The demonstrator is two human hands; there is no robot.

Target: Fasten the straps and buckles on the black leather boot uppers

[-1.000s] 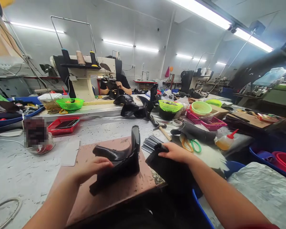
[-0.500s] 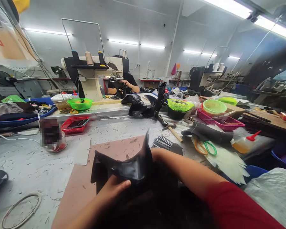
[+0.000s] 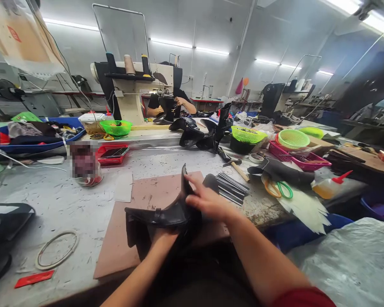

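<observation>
A black leather boot upper (image 3: 169,216), with a small strap across it, is raised at an angle over the pinkish-brown board (image 3: 115,243). My left hand (image 3: 167,238) reaches under the leather from the near side, its fingers hidden by the piece. At the piece's tall upright end is my right hand (image 3: 208,199), with thumb and fingers stretched apart and fingertips against the edge. Beyond my right hand lie black strips with pale edges (image 3: 232,187). A hammer (image 3: 240,170) rests farther back.
Green-and-orange-handled scissors (image 3: 279,189) and a red-tipped glue bottle (image 3: 331,185) lie to the right. At left are a ring (image 3: 56,250), a red strip (image 3: 34,279) and a jar (image 3: 89,179). More black uppers (image 3: 195,134) stand at the back. Across the table a person (image 3: 176,102) sews.
My right hand has come from behind the leather to its upright end. My left thumb has slipped from the top to underneath. The upper is turned, and my view has shifted slightly.
</observation>
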